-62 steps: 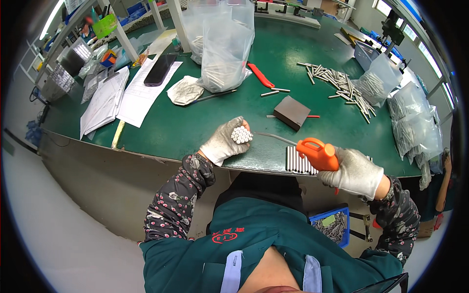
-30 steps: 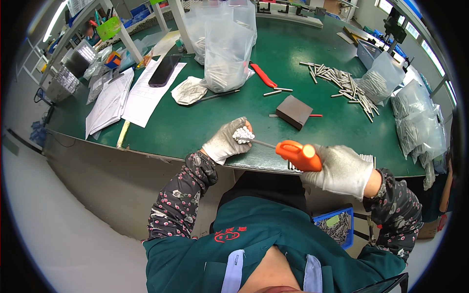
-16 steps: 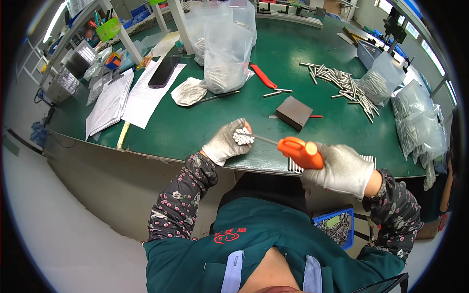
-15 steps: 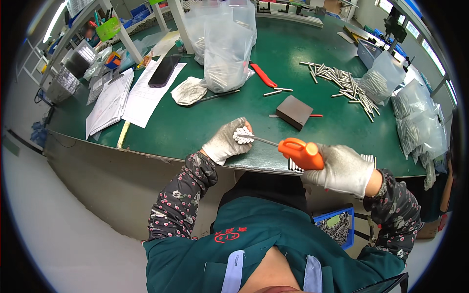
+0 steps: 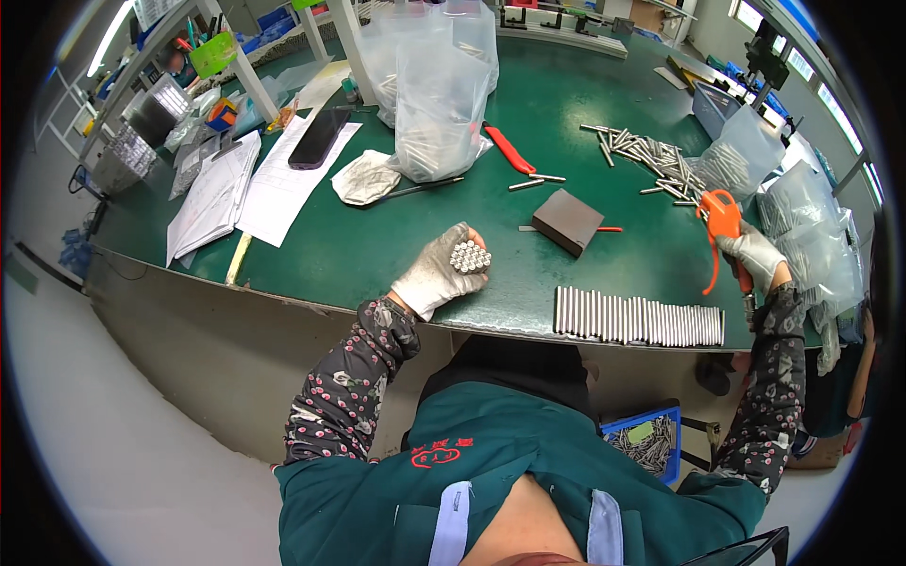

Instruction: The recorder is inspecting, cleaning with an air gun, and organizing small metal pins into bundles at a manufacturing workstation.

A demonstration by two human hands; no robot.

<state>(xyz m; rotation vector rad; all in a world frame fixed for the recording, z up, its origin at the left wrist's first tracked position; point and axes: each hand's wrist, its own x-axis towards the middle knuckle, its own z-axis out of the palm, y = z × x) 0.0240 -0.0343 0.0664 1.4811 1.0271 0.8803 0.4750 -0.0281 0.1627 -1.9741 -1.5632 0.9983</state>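
My gloved left hand (image 5: 429, 277) is closed around a bundle of short metal pins (image 5: 469, 257), their round ends facing up, above the front of the green table. Over at the right, my gloved right hand (image 5: 753, 255) grips an orange air blow gun (image 5: 723, 217) beside the loose pile of pins (image 5: 661, 162). Part of the gun's handle is hidden by the glove. Between my hands, along the table's front edge, a row of pins (image 5: 637, 317) lies side by side. A dark rectangular block (image 5: 568, 222) rests behind that row, on top of a thin red-handled tool (image 5: 610, 229).
Plastic bags of pins (image 5: 439, 113) stand at the back, and more bags (image 5: 802, 212) crowd the right edge. A red-handled tool (image 5: 510, 148) lies behind the block. Papers (image 5: 283, 193) and a phone (image 5: 319, 139) are at left. Below the table is a blue bin (image 5: 672, 453) of pins.
My right hand has carried the air blow gun from the bundle's pin ends out to the right, uncovering the row of pins. My left hand stays nearly in place with its bundle.
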